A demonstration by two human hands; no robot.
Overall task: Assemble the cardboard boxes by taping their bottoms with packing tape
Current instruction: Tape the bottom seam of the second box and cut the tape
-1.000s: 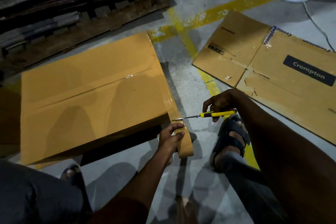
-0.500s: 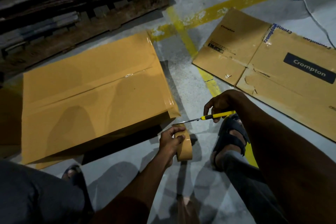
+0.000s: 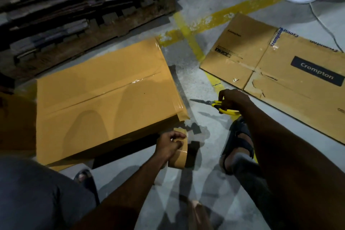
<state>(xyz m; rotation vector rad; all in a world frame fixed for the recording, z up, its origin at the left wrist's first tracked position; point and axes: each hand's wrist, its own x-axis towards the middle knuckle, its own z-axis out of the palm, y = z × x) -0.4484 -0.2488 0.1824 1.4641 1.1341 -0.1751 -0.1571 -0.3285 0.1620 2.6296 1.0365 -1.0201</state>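
Box (image 3: 104, 99) seam taped, tape cut; L hand (image 3: 168, 144) grips roll (image 3: 180, 158), R hand (image 3: 233, 99) grips scissors (image 3: 214, 102); 2 o'clock flat carton (image 3: 242, 52) pending.

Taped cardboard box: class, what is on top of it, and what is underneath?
Glossy packing tape covers the top of the box, across its flap seam. Underneath is hidden.

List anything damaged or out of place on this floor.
The flattened carton on the right is damaged: its surface is torn and peeled along the creases. On the box, the tape end at the near right corner sticks out past the edge and is not pressed down.
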